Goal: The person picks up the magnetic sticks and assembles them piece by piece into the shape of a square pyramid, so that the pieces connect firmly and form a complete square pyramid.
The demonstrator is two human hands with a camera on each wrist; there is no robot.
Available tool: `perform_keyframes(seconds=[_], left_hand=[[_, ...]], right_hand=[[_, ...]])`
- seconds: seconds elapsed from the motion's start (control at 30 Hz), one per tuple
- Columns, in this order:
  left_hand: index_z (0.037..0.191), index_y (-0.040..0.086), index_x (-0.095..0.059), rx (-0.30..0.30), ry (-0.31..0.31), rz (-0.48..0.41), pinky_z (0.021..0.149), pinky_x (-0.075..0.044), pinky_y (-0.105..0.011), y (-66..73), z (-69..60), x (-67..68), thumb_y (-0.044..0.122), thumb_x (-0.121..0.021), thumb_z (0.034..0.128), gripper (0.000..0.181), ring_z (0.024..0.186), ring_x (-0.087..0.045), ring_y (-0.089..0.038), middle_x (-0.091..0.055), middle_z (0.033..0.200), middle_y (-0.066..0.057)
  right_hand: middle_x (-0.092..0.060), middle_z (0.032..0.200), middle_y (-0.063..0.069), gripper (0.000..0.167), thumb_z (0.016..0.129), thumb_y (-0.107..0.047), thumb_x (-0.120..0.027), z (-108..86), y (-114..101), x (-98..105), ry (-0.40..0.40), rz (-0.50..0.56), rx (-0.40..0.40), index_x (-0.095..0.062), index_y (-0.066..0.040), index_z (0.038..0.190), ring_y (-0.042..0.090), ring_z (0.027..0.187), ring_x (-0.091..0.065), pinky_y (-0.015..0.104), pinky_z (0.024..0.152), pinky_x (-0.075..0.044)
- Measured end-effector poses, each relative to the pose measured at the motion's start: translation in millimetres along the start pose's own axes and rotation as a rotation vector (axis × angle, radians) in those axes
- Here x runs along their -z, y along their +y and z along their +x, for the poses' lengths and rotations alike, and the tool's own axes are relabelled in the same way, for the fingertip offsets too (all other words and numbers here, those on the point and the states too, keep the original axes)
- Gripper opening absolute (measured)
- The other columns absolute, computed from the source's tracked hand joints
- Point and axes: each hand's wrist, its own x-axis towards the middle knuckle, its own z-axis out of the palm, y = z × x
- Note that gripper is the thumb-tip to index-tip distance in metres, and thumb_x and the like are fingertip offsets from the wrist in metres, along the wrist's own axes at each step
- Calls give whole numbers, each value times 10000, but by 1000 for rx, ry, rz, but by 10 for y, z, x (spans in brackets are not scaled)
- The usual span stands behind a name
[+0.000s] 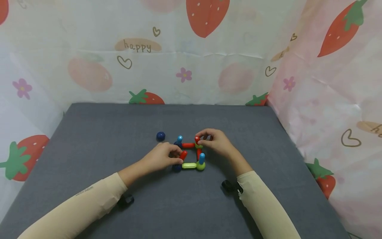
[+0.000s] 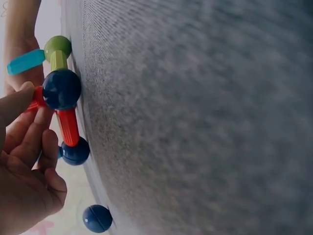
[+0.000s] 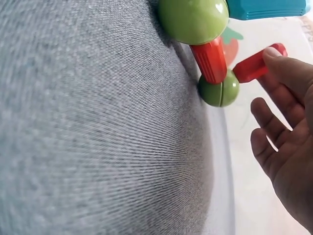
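Note:
A square of magnetic balls and rods lies flat on the table. My left hand [image 1: 162,155] pinches a red rod [image 1: 183,155] standing on the front-left dark blue ball [image 2: 61,89]. With thumb and fingertips my right hand [image 1: 217,142] pinches another red rod [image 3: 252,66], which meets the back-right green ball [image 3: 218,89] and leans in the right wrist view. Blue rods stand on the front-right green ball [image 1: 201,165] and on the back-left dark blue ball [image 2: 76,151]. Red rods [image 1: 188,145] and a light green rod [image 1: 189,165] form the square's sides.
A loose dark blue ball [image 1: 160,136] lies behind the square, to its left. The grey table [image 1: 185,205] reaches back to a strawberry-print cloth [image 1: 203,79], which also hangs at both sides. Dark wrist devices [image 1: 126,201] sit at the sleeve cuffs.

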Motion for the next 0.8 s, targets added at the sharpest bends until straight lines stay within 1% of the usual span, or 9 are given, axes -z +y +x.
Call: perform_keyframes(seconds=[0.2, 0.27, 0.37, 0.47, 0.6, 0.8], left_hand=[[1107, 133, -772, 12, 18, 33, 748, -555, -284, 25, 31, -38, 278, -804, 909, 247, 794, -644, -32, -749, 963, 90], [1112, 128, -772, 19, 19, 35, 745, -556, -282, 33, 38, -47, 284, -801, 912, 256, 787, -645, -30, -751, 957, 87], [1117, 120, -769, 15, 15, 28, 741, -556, -277, 46, 39, -54, 276, -794, 919, 254, 780, -647, -28, -750, 943, 88], [1113, 114, -767, 1, 14, 16, 731, -554, -272, 37, 35, -58, 263, -787, 925, 241, 774, -647, -29, -748, 931, 84], [1115, 121, -763, 1, 18, -11, 749, -561, -274, 27, 21, -65, 252, -788, 924, 233, 800, -657, -35, -746, 952, 80], [1108, 142, -756, 16, 31, -51, 799, -574, -292, 13, -24, -62, 258, -795, 919, 226, 868, -682, -47, -746, 993, 82]], right_hand=[[-679, 1090, 61, 176, 949, -244, -761, 19, -53, 14, -50, -26, 33, -760, -256, 1125, 301, 915, -573, 379, 702, -481], [-674, 1119, 96, 186, 950, -240, -760, 24, -65, 15, -65, -39, 33, -761, -245, 1136, 299, 930, -566, 377, 708, -479], [-665, 1147, 110, 189, 951, -253, -758, 25, -83, 15, -78, -63, 27, -760, -252, 1141, 276, 947, -553, 371, 716, -476], [-660, 1153, 99, 191, 950, -261, -760, 29, -88, 11, -86, -93, 30, -757, -266, 1141, 239, 958, -543, 366, 727, -477], [-656, 1127, 55, 180, 952, -261, -757, 32, -85, 4, -97, -123, 38, -754, -280, 1131, 197, 952, -535, 367, 735, -474], [-653, 1125, 40, 169, 956, -264, -753, 29, -89, 7, -100, -133, 36, -757, -279, 1124, 199, 981, -534, 378, 758, -466]])
